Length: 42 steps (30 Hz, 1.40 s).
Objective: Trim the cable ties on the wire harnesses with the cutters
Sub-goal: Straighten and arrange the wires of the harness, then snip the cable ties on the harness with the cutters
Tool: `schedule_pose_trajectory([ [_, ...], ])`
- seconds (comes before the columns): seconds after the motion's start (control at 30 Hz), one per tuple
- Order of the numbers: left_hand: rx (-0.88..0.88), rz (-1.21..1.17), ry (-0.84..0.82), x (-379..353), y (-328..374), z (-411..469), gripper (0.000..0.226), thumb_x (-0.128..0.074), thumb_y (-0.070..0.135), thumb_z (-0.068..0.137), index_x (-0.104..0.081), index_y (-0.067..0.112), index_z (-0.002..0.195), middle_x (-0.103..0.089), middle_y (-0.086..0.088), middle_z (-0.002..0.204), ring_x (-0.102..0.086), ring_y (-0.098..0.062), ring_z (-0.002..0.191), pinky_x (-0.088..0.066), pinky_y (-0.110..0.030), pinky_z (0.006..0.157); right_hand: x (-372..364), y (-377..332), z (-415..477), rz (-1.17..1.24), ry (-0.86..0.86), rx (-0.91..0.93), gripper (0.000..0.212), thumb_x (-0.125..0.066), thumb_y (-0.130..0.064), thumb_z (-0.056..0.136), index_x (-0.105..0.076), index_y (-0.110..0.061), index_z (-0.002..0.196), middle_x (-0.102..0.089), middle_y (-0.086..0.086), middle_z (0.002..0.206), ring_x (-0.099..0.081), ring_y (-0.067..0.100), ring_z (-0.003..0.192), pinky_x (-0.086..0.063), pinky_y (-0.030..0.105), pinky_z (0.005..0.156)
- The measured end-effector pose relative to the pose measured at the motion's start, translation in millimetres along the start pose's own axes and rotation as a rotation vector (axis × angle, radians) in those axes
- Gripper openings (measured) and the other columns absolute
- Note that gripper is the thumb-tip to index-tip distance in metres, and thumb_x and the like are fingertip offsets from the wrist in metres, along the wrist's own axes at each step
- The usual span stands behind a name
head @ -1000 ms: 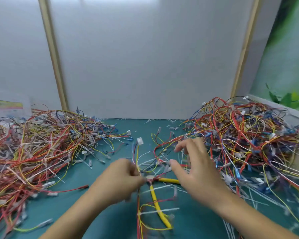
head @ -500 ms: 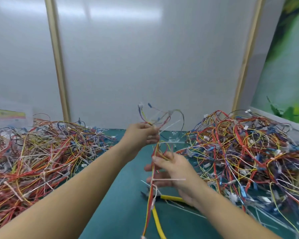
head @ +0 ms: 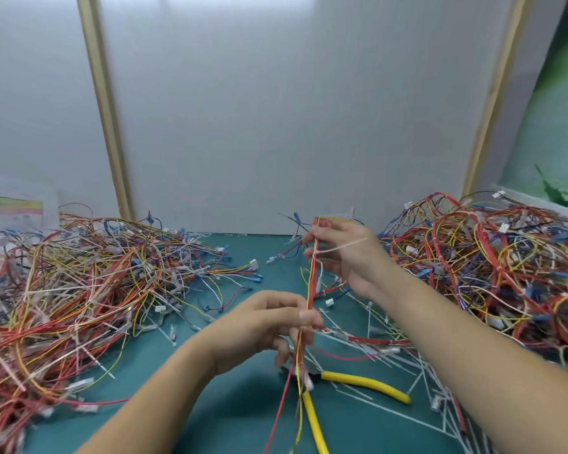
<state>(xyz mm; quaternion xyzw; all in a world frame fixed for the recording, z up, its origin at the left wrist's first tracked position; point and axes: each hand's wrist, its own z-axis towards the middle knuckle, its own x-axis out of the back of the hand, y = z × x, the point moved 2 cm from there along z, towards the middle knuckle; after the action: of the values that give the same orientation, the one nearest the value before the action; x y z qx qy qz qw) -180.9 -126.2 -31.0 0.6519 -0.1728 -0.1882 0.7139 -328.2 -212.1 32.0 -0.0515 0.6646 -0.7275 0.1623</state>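
Back: smooth matte white panel (head: 292,109), split by two pale wooden strips (head: 105,109). Blurred green picture (head: 554,126) at far right.

Worktop (head: 236,414): flat teal mat, slightly glossy.

Left heap (head: 79,290): loose, springy tangle of thin insulated wires, mostly red, orange, yellow and white, with small white plastic connectors at the ends. Right heap (head: 492,263): same stuff, piled higher, more red and blue, and stiff white tie tails poke out all over.

Both forearms come in bare from the near edge.

Held harness (head: 312,283): slim straight bundle of red, yellow and orange wires, stretched nearly upright between the two hands over the middle of the worktop. Loose ends hang past the near edge.

Right hand (head: 341,253), far end: fingers curled round the top of the bundle. Left hand (head: 259,326), near end: thumb and fingers pinch the bundle lower down.

Cutters (head: 364,381): lying on the worktop just below the left hand, nobody touching them. Yellow rubbery handles splayed in a V, the head partly hidden behind the hanging wires.

Cable tie (head: 345,245): thin white nylon strip cinched round the bundle near the right hand, untrimmed tail sticking out to the right across the fingers.

Offcuts (head: 392,412): straight white slivers scattered on the mat near the cutters.
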Motion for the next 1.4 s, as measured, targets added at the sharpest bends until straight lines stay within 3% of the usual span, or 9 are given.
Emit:
schedule_pose_trajectory([
  [0.13,-0.041,-0.005,0.059,6,0,-1,0.013,-0.071,0.01,0.086,-0.07,0.009,0.099,-0.066,-0.009,0.081,-0.068,-0.021,0.069,-0.052,-0.021,0.062,6,2,10,-0.255,-0.044,-0.085,0.019,-0.059,-0.032,0.099,-0.067,-0.014,0.094,-0.075,0.007,0.087,-0.07,0.024,0.069,-0.06,0.032,0.063],
  [0.23,-0.099,-0.121,0.291,12,-1,2,0.019,-0.075,0.008,0.081,-0.071,0.004,0.099,-0.068,-0.013,0.083,-0.069,-0.021,0.069,-0.054,-0.022,0.062,25,4,0,-0.895,0.049,0.001,0.038,-0.044,-0.04,0.104,-0.068,-0.011,0.096,-0.071,0.013,0.095,-0.068,0.034,0.086,-0.054,0.042,0.082],
  [0.37,-0.14,-0.258,0.521,21,-3,3,0.031,-0.074,0.013,0.075,-0.069,0.001,0.103,-0.069,-0.011,0.083,-0.069,-0.019,0.068,-0.055,-0.021,0.061,32,19,-76,-1.217,-0.039,0.226,0.028,-0.049,-0.05,0.096,-0.065,-0.03,0.107,-0.06,-0.016,0.105,-0.059,0.006,0.096,-0.049,0.037,0.091],
  [0.5,-0.097,-0.193,0.565,19,-9,5,0.023,-0.071,0.007,0.085,-0.072,0.007,0.108,-0.069,-0.002,0.08,-0.065,-0.014,0.068,-0.054,-0.019,0.062,14,36,-140,-1.51,-0.282,-0.004,0.081,-0.024,-0.093,0.066,-0.054,-0.038,0.117,-0.048,-0.022,0.11,-0.048,0.001,0.108,-0.045,0.032,0.09],
  [0.67,-0.093,-0.243,0.544,18,-9,2,0.024,-0.065,0.002,0.09,-0.069,0.003,0.113,-0.067,-0.007,0.078,-0.067,-0.017,0.068,-0.055,-0.02,0.061,-5,40,-158,-1.798,-0.399,-0.178,0.119,-0.018,-0.101,0.056,-0.03,-0.027,0.148,-0.032,-0.004,0.142,-0.033,0.019,0.133,-0.035,0.039,0.103],
  [0.8,-0.118,-0.322,0.53,22,-3,0,0.027,-0.052,-0.009,0.092,-0.064,-0.004,0.115,-0.066,-0.012,0.076,-0.067,-0.021,0.068,-0.055,-0.022,0.06,1,32,-154,-1.834,-0.429,-0.183,0.084,-0.037,-0.082,0.082,-0.036,-0.026,0.144,-0.04,0.002,0.134,-0.04,0.019,0.125,-0.034,0.035,0.088],
  [0.97,-0.162,-0.279,0.513,20,-1,0,0.029,-0.056,-0.01,0.09,-0.065,0.0,0.116,-0.065,-0.007,0.078,-0.064,-0.018,0.072,-0.054,-0.021,0.064,31,31,-145,-1.855,-0.571,-0.203,0.094,-0.049,-0.076,0.085,-0.012,-0.03,0.158,-0.027,-0.007,0.148,-0.03,0.017,0.136,-0.039,0.035,0.1],
  [1.17,-0.268,-0.141,0.707,35,-3,1,0.009,-0.058,-0.004,0.094,-0.066,-0.001,0.095,-0.059,-0.004,0.075,-0.06,-0.017,0.07,-0.052,-0.024,0.067,49,15,-143,-1.753,-0.515,-0.15,0.066,-0.048,-0.075,0.077,-0.049,-0.036,0.131,-0.047,-0.017,0.123,-0.047,0.002,0.116,-0.046,0.032,0.097],
  [1.4,-0.359,0.044,0.949,35,-6,-4,0.036,-0.071,0.0,0.087,-0.049,0.019,0.107,-0.069,-0.012,0.082,-0.072,-0.024,0.073,-0.056,-0.024,0.065,49,4,-140,-0.773,-0.182,-0.087,0.024,-0.052,-0.018,0.099,-0.07,-0.03,0.108,-0.074,0.001,0.089,-0.069,0.011,0.084,-0.055,0.025,0.081],
])
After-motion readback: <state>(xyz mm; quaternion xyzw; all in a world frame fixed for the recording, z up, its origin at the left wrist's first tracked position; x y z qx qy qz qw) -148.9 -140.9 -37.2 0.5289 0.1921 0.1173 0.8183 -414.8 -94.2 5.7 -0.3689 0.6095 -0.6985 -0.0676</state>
